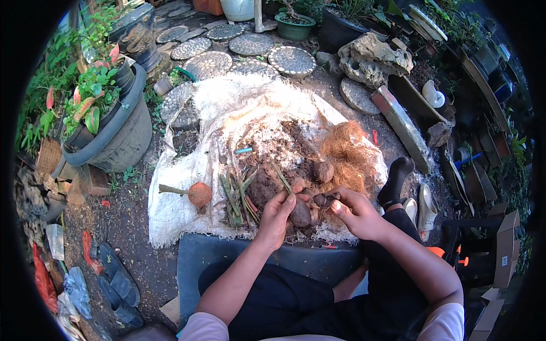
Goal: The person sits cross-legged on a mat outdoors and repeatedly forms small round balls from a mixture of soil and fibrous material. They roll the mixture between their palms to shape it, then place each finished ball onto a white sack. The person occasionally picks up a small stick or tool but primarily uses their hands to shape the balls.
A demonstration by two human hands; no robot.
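My left hand is closed, thumb and fingers pinching a thin green plant stem that slants up and away. Facing it, my right hand closes on a small dark lump whose kind I cannot make out. Between and below the hands sits a dark rounded clod. Just beyond them lies a brown ball, beside a tangle of orange-brown coconut fibre. Dark soil is heaped on a white woven sack, with long cut green leaves to the left.
An orange-brown ball on a stick handle rests on the sack's left side. A short teal piece lies on the soil. Round stepping stones, a large planter, a rough rock and dark sandals surround the sack.
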